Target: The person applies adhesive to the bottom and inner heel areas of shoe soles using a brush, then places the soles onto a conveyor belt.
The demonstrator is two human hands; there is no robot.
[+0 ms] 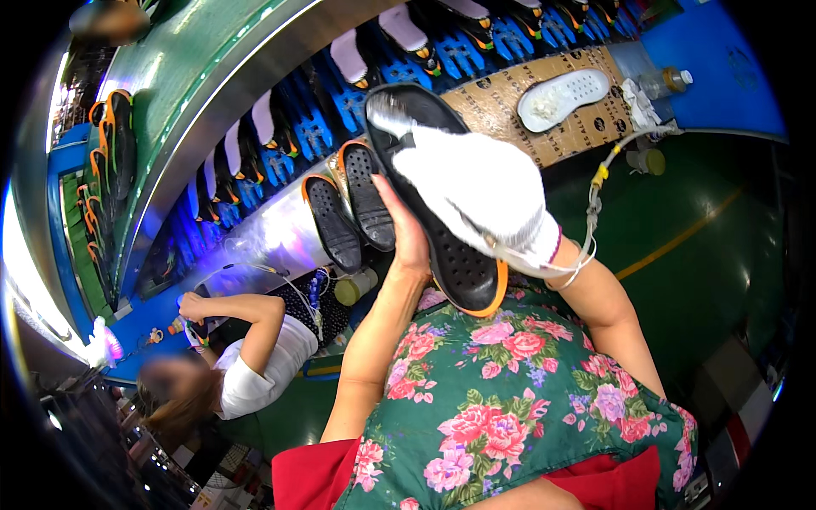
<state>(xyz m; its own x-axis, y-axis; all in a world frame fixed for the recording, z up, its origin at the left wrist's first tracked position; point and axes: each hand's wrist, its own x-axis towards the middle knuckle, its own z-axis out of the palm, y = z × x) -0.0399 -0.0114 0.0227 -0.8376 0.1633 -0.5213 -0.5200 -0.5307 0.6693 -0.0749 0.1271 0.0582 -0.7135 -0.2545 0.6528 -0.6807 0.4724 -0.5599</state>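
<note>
- Sole (466, 268), black with orange edging, is raised above the person's lap on a slant, its perforated end toward the floral apron (501, 408).
- Progress on it looks partial: a pale, shiny patch shows at the far end, while the perforated end looks dark and bare. Blur leaves unsettled whether that patch is coating, glare or a tool; the middle is covered.
- Left hand (408, 238): its grip is clasped on the sole's side, one digit lying along the edge.
- Right hand (480, 195), in a white fabric covering, lies across the sole's middle. Its grip is concealed, so I can't say whether it is clenched, spread or grasping something.
- Clear tube (592, 204) runs from near that wrist toward the counter's edge.
- Two more black soles (331, 225) rest on the shiny counter (280, 225) just beyond the left hand; neither shows a similar patch, so I judge them untreated.
- White insole (563, 100) lies farther right, on cardboard (484, 106).
- Blue holders (459, 53) carrying shoe parts line the back.
</note>
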